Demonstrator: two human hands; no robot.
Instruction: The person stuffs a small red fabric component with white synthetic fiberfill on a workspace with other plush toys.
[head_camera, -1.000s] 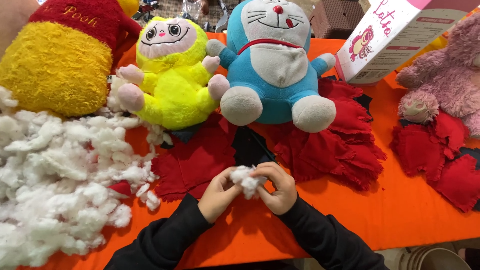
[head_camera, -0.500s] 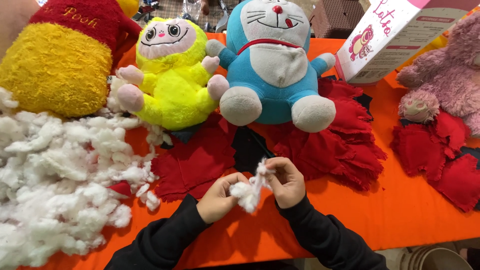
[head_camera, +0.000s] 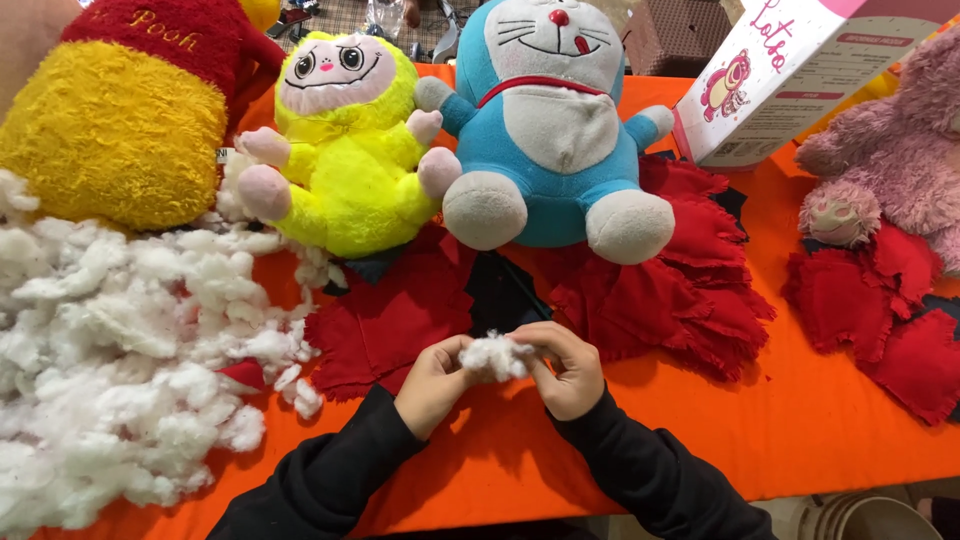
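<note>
Since half a second ago both hands have come back together, so the tuft of white stuffing that was stretched out between them is bunched into one small clump again. Left hand and right hand each have a narrow pinch grip on it, fingertips closed on the fibre from either side, and the clump sits just above the orange surface, in front of the red fabric pieces.

My take on doing this bit well: keep the pinches light and near the clump's edges, and tease sideways in short pulls so it fluffs instead of tearing off in strands.

Room-wise, the near strip of surface is bare orange and the front edge is close under the wrists, so I'd keep the work forward of it. To the left there's the big stuffing pile; ahead, the yellow plush and blue plush block any long reach. Right side is freer until the next red fabric patches.
</note>
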